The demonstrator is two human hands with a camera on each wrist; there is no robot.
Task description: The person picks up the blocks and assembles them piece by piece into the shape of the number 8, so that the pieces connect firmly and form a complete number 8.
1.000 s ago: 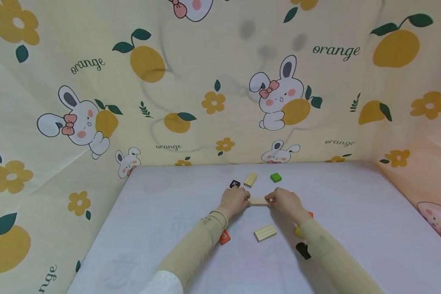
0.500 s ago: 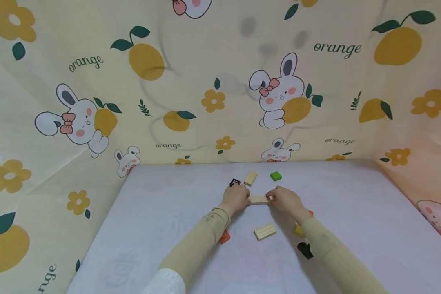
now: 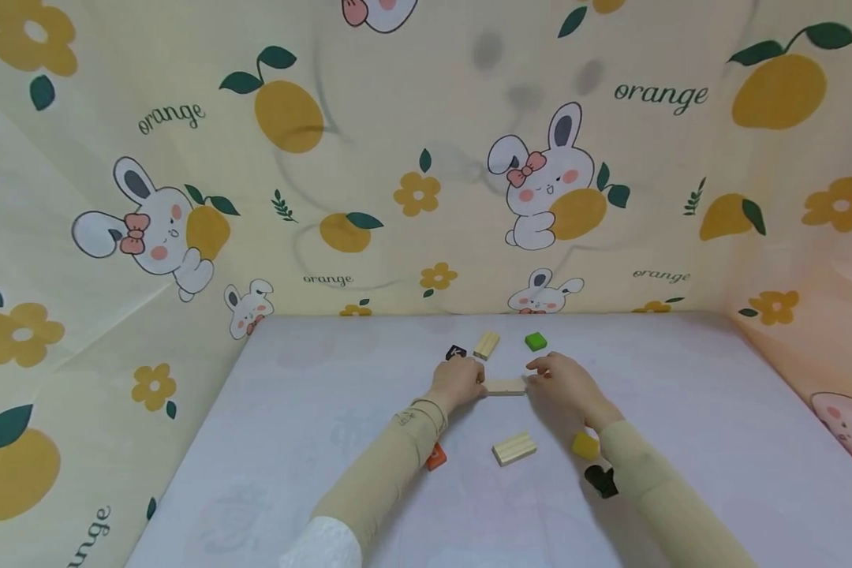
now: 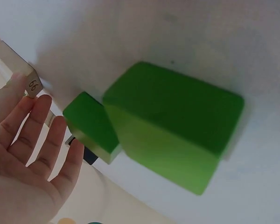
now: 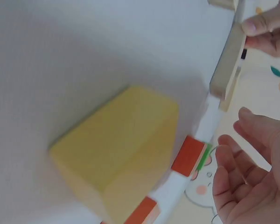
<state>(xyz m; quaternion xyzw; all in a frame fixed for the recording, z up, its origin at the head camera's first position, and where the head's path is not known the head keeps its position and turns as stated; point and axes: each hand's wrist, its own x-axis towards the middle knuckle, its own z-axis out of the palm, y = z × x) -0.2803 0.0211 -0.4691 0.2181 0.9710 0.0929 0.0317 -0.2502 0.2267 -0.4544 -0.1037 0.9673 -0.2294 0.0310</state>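
Note:
My left hand [image 3: 458,380] pinches the left end of a long, plain wooden block [image 3: 504,387] at the middle of the table. In the left wrist view, small digits mark the end face of this wooden block [image 4: 18,65], where the thumb and fingertips meet it. Just off the block's other end is my right hand [image 3: 568,386], its fingers loosely bent and holding nothing. The right wrist view shows a gap between the right hand [image 5: 254,172] and the wooden block [image 5: 228,63], with the left hand's thumb on the far end.
Behind the hands lie a black block with a letter [image 3: 456,352], a wooden block [image 3: 487,345] and a green block [image 3: 536,341]. Nearer are an orange-red block [image 3: 436,457], another wooden block [image 3: 514,449], a yellow block [image 3: 585,445] and a black piece [image 3: 601,480]. Patterned cloth [image 3: 369,173] walls the table.
My right hand has let go of the wooden block's right end and drawn away to the right, its fingers opening. The left hand keeps its grip in about the same place.

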